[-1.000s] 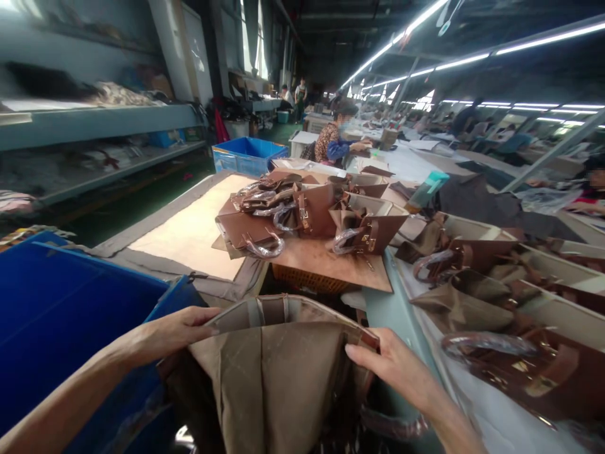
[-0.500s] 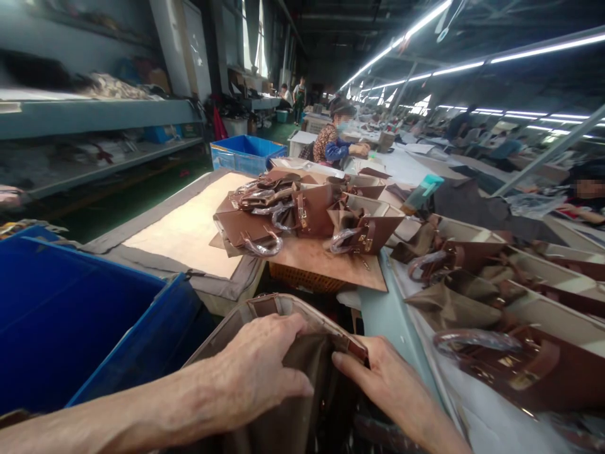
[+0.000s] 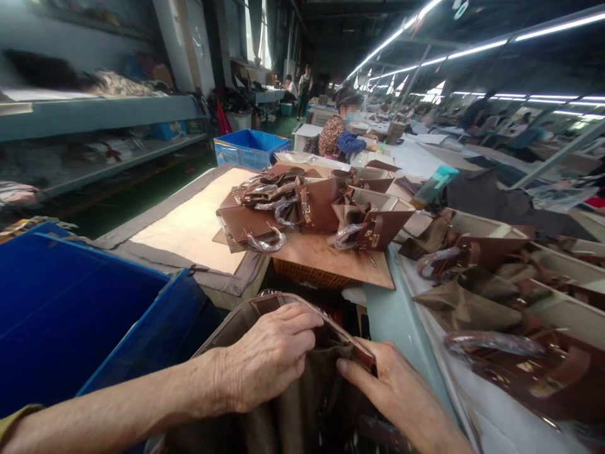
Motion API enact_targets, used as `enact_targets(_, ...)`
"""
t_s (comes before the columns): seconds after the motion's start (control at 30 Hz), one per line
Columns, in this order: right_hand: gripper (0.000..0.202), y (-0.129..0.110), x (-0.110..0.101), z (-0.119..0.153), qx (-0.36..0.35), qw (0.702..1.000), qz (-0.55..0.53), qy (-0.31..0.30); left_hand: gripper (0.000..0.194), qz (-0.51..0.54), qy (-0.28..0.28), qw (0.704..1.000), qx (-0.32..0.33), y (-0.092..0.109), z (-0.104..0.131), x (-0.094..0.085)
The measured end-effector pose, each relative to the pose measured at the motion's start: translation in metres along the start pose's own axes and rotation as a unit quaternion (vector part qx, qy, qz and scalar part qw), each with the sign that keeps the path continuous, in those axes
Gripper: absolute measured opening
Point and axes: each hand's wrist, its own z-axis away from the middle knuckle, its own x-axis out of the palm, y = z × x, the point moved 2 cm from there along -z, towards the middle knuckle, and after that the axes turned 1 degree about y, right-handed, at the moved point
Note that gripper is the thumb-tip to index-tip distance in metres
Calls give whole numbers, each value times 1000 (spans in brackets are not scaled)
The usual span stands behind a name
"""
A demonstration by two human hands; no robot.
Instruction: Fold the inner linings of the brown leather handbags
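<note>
A brown handbag with a dull olive-brown lining is right in front of me, its mouth open toward me. My right hand grips the bag's right rim, thumb inside and fingers outside. Over the opening, my left hand has its fingers curled together close to the far rim. What those fingers hold, if anything, is hidden behind the hand. The lower part of the bag lies in shadow.
Deep blue bin at the left. Several brown handbags with wrapped handles stand on a board ahead; more bags fill the right-hand table. A pale sheet covers the table ahead. A co-worker sits farther off.
My left hand's spread fingers and thumb have curled together, and the hand has shifted slightly right over the bag's opening. My right hand keeps its grip on the rim. The view has turned slightly left.
</note>
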Motion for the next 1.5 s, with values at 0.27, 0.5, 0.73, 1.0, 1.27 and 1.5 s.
enact_targets(0.27, 26, 4, -2, 0, 8, 1000, -4, 4, 12, 214, 0, 955, -204, -6, -4, 3)
enact_targets(0.5, 29, 3, 1, -1, -3, 999, -41, 36, 15, 288, 41, 906, -308, -19, -6, 8)
enact_targets(0.73, 33, 4, 5, -3, -26, 998, -48, 34, 20, 209, 67, 939, -265, -30, -12, 9)
enact_targets(1.0, 32, 12, 6, -7, 8, 997, 47, 62, 17, 118, 27, 939, -322, -31, -15, 25)
enact_targets(1.27, 17, 14, 19, -10, 38, 988, 103, 106, 15, 110, 44, 943, -310, -36, -22, 42)
enact_targets(1.5, 31, 29, 10, -14, 57, 994, 2, 97, 27, 215, 33, 952, -216, -42, -33, 32)
